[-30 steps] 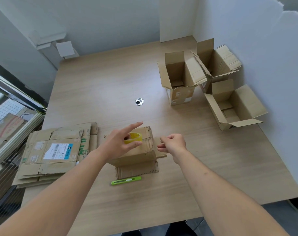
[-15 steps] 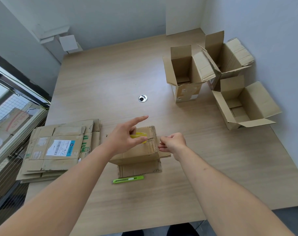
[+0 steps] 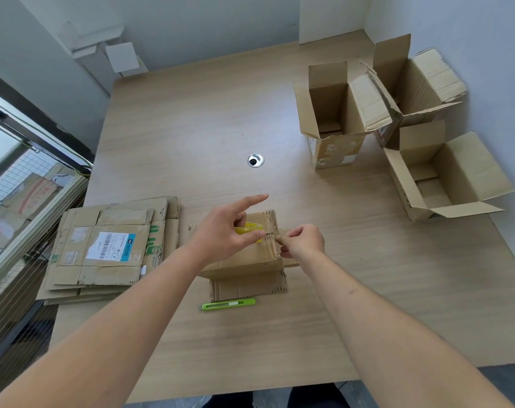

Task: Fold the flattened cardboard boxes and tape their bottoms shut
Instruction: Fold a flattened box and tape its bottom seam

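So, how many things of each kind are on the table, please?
Open boxes: 3
Box being taped: 1
Flat box stack: 1
Tape roll: 1
Green knife: 1
Total: 7

Brown boxes, yellow tape, green cutter on pale wood.
Tape roll (image 3: 249,232) yellow; utility knife (image 3: 228,304) lime green; flattened boxes (image 3: 109,248) brown, white-and-blue barcode label (image 3: 110,245), green print; folded box (image 3: 244,254) and open boxes (image 3: 335,113) plain brown; worktop (image 3: 191,128) light woodgrain.
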Available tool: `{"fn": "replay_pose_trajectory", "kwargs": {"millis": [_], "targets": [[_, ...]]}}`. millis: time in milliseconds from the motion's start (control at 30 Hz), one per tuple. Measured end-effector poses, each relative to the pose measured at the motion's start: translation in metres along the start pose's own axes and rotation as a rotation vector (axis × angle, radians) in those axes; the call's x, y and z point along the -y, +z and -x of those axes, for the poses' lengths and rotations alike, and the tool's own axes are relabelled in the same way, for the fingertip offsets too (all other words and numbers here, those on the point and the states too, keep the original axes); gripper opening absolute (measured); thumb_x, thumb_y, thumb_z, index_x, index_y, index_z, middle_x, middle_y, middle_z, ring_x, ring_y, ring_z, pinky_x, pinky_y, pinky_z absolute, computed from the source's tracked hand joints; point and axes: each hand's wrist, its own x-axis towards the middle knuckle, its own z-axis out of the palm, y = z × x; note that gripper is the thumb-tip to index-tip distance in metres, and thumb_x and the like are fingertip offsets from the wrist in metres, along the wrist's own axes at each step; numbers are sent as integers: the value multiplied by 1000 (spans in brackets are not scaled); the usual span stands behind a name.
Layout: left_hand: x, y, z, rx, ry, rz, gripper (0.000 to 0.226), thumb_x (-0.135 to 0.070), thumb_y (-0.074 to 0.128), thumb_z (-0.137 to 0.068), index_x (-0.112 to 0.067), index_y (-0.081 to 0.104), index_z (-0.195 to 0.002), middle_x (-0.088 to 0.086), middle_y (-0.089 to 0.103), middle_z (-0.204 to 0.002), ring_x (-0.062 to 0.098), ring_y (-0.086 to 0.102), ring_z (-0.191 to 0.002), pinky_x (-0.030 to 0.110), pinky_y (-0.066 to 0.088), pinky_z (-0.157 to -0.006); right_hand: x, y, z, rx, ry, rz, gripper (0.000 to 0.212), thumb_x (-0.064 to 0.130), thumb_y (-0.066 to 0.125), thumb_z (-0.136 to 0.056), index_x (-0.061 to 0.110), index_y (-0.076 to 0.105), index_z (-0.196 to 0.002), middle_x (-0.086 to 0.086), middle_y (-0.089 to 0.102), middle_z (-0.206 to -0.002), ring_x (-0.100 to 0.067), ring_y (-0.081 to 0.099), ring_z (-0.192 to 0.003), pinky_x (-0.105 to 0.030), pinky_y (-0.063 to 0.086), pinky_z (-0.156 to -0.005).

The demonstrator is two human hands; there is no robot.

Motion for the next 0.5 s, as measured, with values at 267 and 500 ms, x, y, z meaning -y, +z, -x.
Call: {"fn": "replay_pose_trajectory", "kwargs": {"millis": [267,500], "targets": [[0,0,4,-8,-1,22,72,-29,83,-86,-53,51,-145,-10,32,-65,11,34,-59,33,36,-63,-10,12,10,-17,-309,316,21,12,70,-86,27,82,-89,8,79,-90,-15,73,-92,-32,58,-88],[1,0,4,-24,5,18,71,-29,84,-85,-52,53,-144,-11,33,-62,11,34,-58,33,35,-62,-8,5,23,97,-328,393,29,32,51,-94,21,75,-83,3,70,-72,-26,66,-80,-37,56,-72]]}}
